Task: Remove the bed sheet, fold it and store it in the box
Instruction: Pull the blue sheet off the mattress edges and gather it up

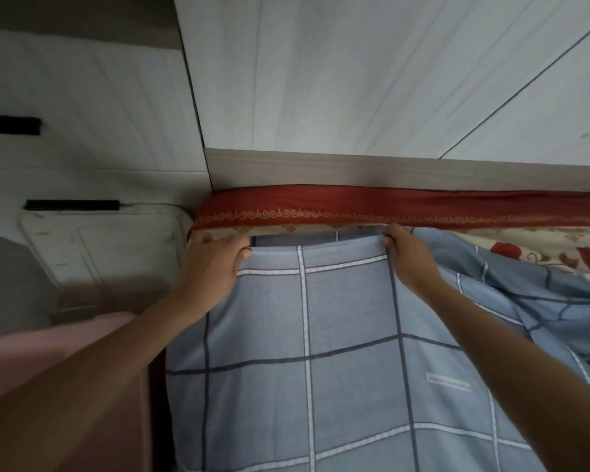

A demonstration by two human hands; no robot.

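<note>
A light blue bed sheet with white and dark grid lines lies spread over the bed, folded so that its far edge runs between my hands. My left hand grips that far edge at its left corner, thumb over the cloth. My right hand pinches the same edge at its right end. The rest of the sheet lies bunched in folds at the right. Under it shows a cream cover with red flowers and a red border. No box is plainly in view.
A pale wooden headboard ledge and white wall panels stand just beyond the bed. At the left are white drawers with black handles and a white lidded container. Pink fabric lies at the lower left.
</note>
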